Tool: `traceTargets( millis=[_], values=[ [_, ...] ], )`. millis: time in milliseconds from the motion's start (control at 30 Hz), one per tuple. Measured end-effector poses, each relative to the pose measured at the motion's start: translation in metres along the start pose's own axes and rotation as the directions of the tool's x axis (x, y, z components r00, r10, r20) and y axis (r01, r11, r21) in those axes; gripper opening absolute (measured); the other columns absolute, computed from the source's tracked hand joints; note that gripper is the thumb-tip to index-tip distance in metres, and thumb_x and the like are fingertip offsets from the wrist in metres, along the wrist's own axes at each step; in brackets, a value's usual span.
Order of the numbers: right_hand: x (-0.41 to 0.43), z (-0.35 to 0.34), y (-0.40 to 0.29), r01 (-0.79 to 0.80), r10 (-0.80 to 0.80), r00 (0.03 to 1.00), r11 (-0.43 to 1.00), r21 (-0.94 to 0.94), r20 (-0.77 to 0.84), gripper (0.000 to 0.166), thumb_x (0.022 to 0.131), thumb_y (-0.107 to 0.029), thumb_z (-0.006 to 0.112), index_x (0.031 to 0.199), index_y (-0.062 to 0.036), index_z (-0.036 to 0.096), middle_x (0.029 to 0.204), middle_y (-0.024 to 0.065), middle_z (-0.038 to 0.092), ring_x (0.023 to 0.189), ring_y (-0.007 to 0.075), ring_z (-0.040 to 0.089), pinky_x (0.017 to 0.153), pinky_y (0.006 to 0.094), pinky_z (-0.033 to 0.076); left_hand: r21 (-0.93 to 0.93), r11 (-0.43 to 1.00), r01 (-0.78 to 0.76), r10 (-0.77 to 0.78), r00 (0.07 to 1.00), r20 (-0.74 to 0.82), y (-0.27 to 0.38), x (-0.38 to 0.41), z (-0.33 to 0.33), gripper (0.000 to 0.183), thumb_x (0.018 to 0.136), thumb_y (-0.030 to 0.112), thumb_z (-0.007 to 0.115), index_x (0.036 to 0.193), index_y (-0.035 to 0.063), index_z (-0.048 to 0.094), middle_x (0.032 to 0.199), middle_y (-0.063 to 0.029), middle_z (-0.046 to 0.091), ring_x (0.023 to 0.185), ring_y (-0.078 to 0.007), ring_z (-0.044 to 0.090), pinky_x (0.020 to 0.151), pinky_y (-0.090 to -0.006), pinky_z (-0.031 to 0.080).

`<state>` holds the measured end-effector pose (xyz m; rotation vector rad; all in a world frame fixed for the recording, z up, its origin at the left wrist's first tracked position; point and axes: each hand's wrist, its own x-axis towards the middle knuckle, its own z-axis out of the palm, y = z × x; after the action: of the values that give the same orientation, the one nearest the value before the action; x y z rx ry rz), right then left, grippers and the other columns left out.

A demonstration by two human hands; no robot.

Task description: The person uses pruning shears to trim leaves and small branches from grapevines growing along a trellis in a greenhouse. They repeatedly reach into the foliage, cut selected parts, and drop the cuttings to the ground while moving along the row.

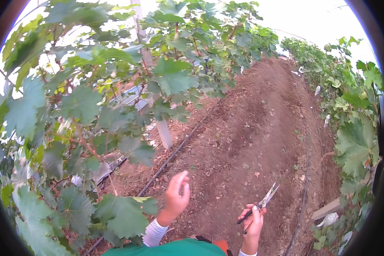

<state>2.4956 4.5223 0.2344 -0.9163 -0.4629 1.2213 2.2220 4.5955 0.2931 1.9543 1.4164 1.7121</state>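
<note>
My right hand grips a pair of pruning snips by their black handles. Their narrow metal blades point up and away over the bare soil, with the tips slightly apart. Bent at the wrist, my left hand hovers over the path with nothing in it, its thumb and fingers apart. Just left of that hand hangs a broad grapevine leaf, not touched by it. Leafy grapevines fill the left side, and a reddish-brown vine cane shows among their leaves.
A black irrigation hose runs along the left row, another hose along the right. A post stands among the left vines. The dirt path stretches ahead between rows. White bags hang low in the right vines, near a wooden stake.
</note>
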Motion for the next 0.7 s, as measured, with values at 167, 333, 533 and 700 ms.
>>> traceTargets(
  millis=[167, 333, 533, 700],
  values=[
    [0.039, -0.004, -0.004, -0.08, 0.08, 0.997, 0.997, -0.011, 0.019, 0.022, 0.101, -0.027, 0.053, 0.109, -0.0059, 0.053, 0.078, 0.0094, 0.059, 0.066, 0.0212, 0.059, 0.06, 0.0376, 0.052, 0.38, 0.923, -0.05, 0.21, 0.896, -0.392, -0.016, 0.06, -0.03, 0.056, 0.085, -0.011, 0.05, 0.14, 0.0012, 0.048, 0.149, -0.0198, 0.041, 0.132, -0.0296, 0.049, 0.093, -0.0359, 0.054],
    [0.096, 0.014, -0.003, -0.144, 0.145, 0.984, 0.989, -0.017, 0.105, 0.021, 0.101, -0.026, 0.053, 0.111, -0.0068, 0.051, 0.081, 0.0092, 0.058, 0.068, 0.0206, 0.059, 0.06, 0.0368, 0.052, 0.711, 0.695, 0.108, 0.44, 0.719, -0.538, 0.0, 0.102, -0.066, 0.058, 0.088, -0.006, 0.051, 0.145, -0.0016, 0.042, 0.155, -0.0211, 0.035, 0.14, -0.0376, 0.039, 0.112, -0.0459, 0.037],
    [0.183, 0.034, -0.006, -0.243, 0.251, 0.92, 0.968, -0.063, 0.301, 0.021, 0.102, -0.021, 0.051, 0.118, -0.0073, 0.048, 0.087, 0.0089, 0.058, 0.071, 0.0189, 0.058, 0.061, 0.036, 0.052, 0.813, 0.475, 0.337, 0.217, 0.85, -0.479, -0.015, 0.109, -0.05, 0.058, 0.086, 0.004, 0.06, 0.142, 0.0009, 0.046, 0.151, -0.0239, 0.036, 0.139, -0.0417, 0.036, 0.114, -0.0513, 0.029],
    [0.238, 0.063, -0.016, -0.316, 0.346, 0.818, 0.938, -0.144, 0.46, 0.023, 0.102, -0.021, 0.052, 0.119, -0.0074, 0.048, 0.091, 0.0087, 0.058, 0.073, 0.0181, 0.058, 0.06, 0.0355, 0.051, 0.787, 0.364, 0.498, 0.167, 0.797, -0.581, -0.02, 0.1, -0.042, 0.055, 0.086, 0.005, 0.063, 0.138, 0.0005, 0.049, 0.149, -0.024, 0.039, 0.136, -0.0423, 0.038, 0.113, -0.052, 0.031]
  ],
)
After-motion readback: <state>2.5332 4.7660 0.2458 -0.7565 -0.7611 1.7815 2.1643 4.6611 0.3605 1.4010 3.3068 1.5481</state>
